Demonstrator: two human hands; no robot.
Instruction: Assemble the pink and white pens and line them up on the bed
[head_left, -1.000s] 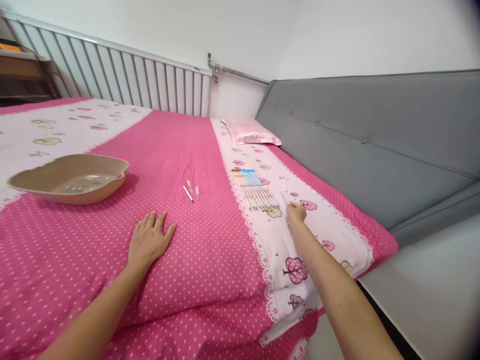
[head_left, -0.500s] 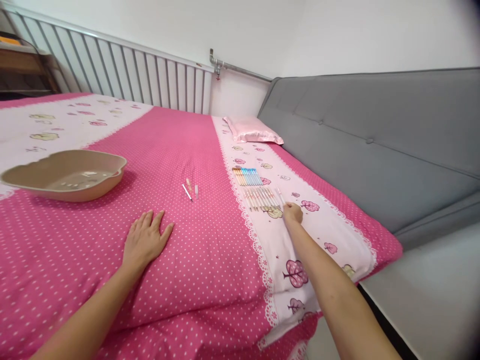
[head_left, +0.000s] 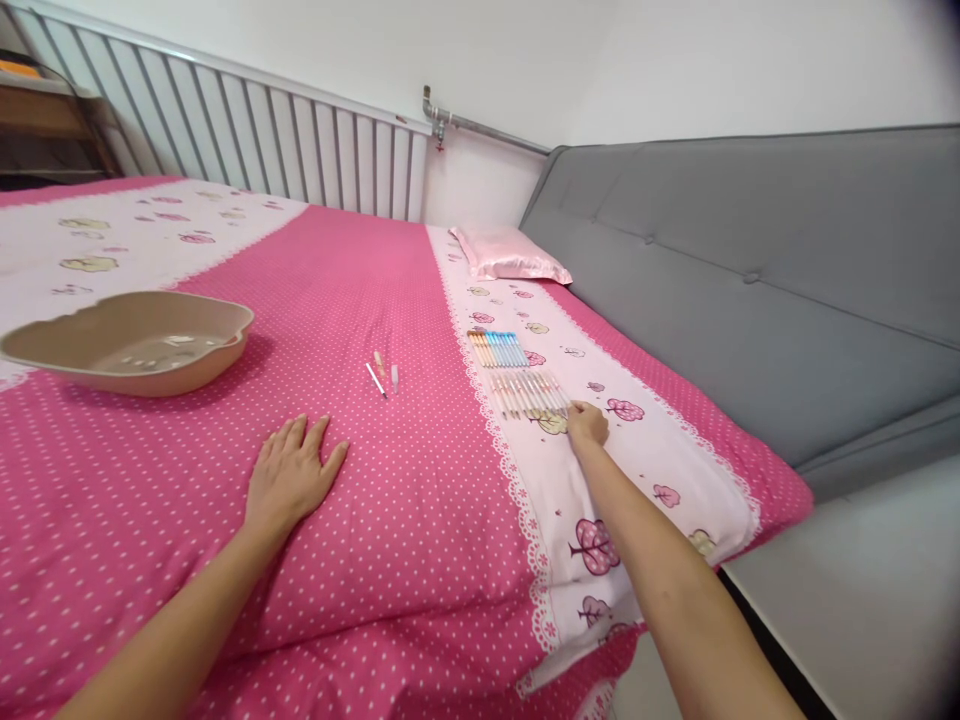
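My right hand (head_left: 588, 425) is closed on a slim, pale pen (head_left: 564, 394) at the right end of a row of light pens (head_left: 528, 393) laid side by side on the bed. Just behind that row lies a second row of pens (head_left: 498, 349), orange-brown at the left and blue at the right. Palm down, my left hand (head_left: 291, 470) rests on the pink dotted bedspread (head_left: 375, 560) with its fingers spread. Beyond it lie a white pen with a dark tip (head_left: 376, 380), a small beige piece (head_left: 379, 363) and a short whitish piece (head_left: 394, 378).
A beige basin (head_left: 150, 380) with a few small light items inside stands on the bed at the left. A pink pillow (head_left: 510, 257) lies at the far end. The grey padded headboard (head_left: 750, 230) runs along the right, and a white radiator (head_left: 247, 130) lines the back wall.
The pen in my right hand has moved in against the end of the light row, where it stood slightly apart before. My left hand stays in place. The view has shifted slightly.
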